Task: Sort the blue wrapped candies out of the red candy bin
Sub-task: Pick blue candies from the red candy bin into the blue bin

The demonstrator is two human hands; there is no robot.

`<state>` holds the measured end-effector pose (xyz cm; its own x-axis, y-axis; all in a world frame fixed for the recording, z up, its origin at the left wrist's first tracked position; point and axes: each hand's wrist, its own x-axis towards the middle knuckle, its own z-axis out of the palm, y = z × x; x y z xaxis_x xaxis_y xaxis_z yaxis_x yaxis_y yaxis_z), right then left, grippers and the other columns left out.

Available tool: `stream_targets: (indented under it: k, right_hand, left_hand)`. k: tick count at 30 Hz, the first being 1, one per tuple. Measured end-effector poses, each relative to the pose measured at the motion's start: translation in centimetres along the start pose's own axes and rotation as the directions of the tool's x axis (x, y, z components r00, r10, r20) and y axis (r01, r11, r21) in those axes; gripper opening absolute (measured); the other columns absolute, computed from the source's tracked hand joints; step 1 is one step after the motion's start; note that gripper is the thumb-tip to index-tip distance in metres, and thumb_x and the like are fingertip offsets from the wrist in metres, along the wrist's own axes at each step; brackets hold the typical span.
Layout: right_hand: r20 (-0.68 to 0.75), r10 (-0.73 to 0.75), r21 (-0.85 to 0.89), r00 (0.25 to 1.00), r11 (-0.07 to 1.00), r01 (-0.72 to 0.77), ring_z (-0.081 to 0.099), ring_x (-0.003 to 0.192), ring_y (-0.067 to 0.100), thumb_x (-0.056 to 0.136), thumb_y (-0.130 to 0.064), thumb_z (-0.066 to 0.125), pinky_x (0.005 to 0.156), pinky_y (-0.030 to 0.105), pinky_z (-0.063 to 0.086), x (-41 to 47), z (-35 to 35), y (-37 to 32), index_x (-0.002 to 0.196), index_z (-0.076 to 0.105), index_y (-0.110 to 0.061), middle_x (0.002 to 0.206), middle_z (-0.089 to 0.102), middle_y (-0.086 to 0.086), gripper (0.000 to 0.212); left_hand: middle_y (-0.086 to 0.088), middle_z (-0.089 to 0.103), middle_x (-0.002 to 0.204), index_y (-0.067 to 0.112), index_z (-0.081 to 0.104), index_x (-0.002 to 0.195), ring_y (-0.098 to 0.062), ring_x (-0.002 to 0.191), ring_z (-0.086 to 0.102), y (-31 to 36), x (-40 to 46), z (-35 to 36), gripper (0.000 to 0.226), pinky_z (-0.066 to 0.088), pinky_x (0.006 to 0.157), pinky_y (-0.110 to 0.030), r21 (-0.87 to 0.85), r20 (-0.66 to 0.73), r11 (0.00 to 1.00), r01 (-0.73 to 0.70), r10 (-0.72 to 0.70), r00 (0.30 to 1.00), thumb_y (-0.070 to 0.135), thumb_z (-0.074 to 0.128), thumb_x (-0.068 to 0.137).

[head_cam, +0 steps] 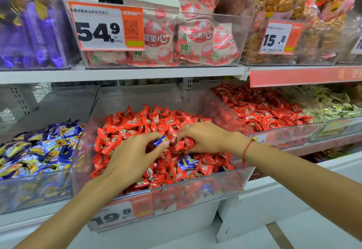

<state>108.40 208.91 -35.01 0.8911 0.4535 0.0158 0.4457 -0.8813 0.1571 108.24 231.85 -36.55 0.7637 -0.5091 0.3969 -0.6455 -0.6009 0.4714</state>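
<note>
A clear plastic bin [195, 186] in the middle of the lower shelf is heaped with red wrapped candies [148, 123]. My left hand [133, 156] hovers over the heap and pinches a small blue wrapped candy [161, 140] between thumb and fingertips. Just to its right, my right hand [203, 138] digs into the pile with fingers curled round red candies [186, 143]. More blue wrapped candies [189, 163] lie among the red ones below my right hand, near the bin's front.
A bin of blue and yellow wrapped candies [39, 150] stands directly left. Another red candy bin [264, 109] and a pale candy bin [337, 107] stand to the right. Bagged sweets with price tags [105, 27] fill the upper shelf [137, 73].
</note>
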Motion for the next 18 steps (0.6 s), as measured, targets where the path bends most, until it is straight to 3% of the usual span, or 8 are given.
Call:
stream_targets:
  k: [2,5,8,10,13,16,18]
  right_hand:
    - [-0.065,0.120,0.001,0.991,0.993,-0.120,0.054,0.116,0.020,0.085,-0.023,0.062,0.081,0.036,0.047,-0.3,-1.0,1.1,0.117,0.061,-0.032,0.122,0.057,-0.003,0.033]
    - [0.016,0.134,0.015,0.991,0.991,-0.134,0.049,0.119,0.020,0.080,-0.021,0.067,0.086,0.034,0.046,-1.6,-1.9,2.6,0.120,0.062,-0.034,0.125,0.054,-0.002,0.042]
    - [0.048,0.117,0.009,0.992,0.993,-0.117,0.044,0.122,0.018,0.074,-0.026,0.077,0.095,0.038,0.042,-2.8,-3.0,2.6,0.122,0.061,-0.038,0.134,0.051,-0.005,0.052]
    - [0.051,0.092,0.175,0.994,0.980,-0.100,0.050,0.110,0.012,0.072,-0.027,0.081,0.090,0.033,0.044,-3.7,-4.1,1.7,0.112,0.067,-0.036,0.123,0.058,-0.007,0.043]
    - [0.320,-0.024,0.434,0.947,0.892,-0.124,0.057,0.068,0.000,0.073,-0.020,0.082,0.065,0.016,0.046,-4.2,-4.5,-0.6,0.097,0.074,-0.022,0.087,0.069,-0.005,0.025]
    - [0.486,-0.054,0.240,0.872,0.968,-0.074,0.054,0.066,0.009,0.080,-0.018,0.072,0.058,0.022,0.039,-3.4,-2.1,-2.2,0.099,0.071,-0.022,0.075,0.061,-0.009,0.020]
    - [0.453,-0.030,0.069,0.891,0.998,-0.001,0.051,0.072,0.020,0.082,-0.024,0.069,0.061,0.026,0.034,-2.5,-0.8,-2.9,0.098,0.068,-0.021,0.078,0.056,-0.007,0.017]
  left_hand:
    - [0.014,0.066,0.074,0.040,0.065,0.096,-0.002,0.063,0.054,0.3,0.3,0.0,0.036,0.044,0.062,-0.028,-0.052,0.063,0.996,-0.074,0.077,0.995,0.067,0.042,0.089]
    - [0.021,0.064,0.111,0.036,0.065,0.106,0.004,0.106,0.053,1.1,1.1,0.7,0.052,0.045,0.092,-0.031,-0.100,0.311,0.973,-0.209,0.230,0.922,0.070,0.032,0.085]
    - [0.011,0.061,0.102,0.025,0.063,0.097,-0.008,0.102,0.053,1.1,1.6,1.5,0.049,0.044,0.089,-0.036,0.098,0.497,0.940,-0.325,0.237,0.835,0.064,0.034,0.092]
    - [0.005,0.060,0.106,0.021,0.061,0.096,-0.014,0.105,0.053,0.9,2.0,1.6,0.043,0.042,0.091,-0.035,0.221,0.512,0.916,-0.334,0.182,0.839,0.058,0.039,0.095]
    - [0.004,0.053,0.127,0.024,0.061,0.121,-0.014,0.119,0.048,0.6,2.3,1.2,0.045,0.037,0.097,-0.027,0.315,0.470,0.897,-0.311,0.137,0.872,0.056,0.042,0.096]
    - [0.006,0.052,0.128,0.024,0.061,0.122,-0.013,0.118,0.048,0.4,2.3,1.0,0.044,0.036,0.098,-0.027,0.313,0.458,0.908,-0.278,0.113,0.882,0.055,0.043,0.095]
    - [0.005,0.058,0.107,0.022,0.064,0.095,-0.014,0.103,0.051,0.3,2.3,0.8,0.036,0.040,0.090,-0.031,0.286,0.450,0.918,-0.276,0.126,0.884,0.052,0.045,0.096]
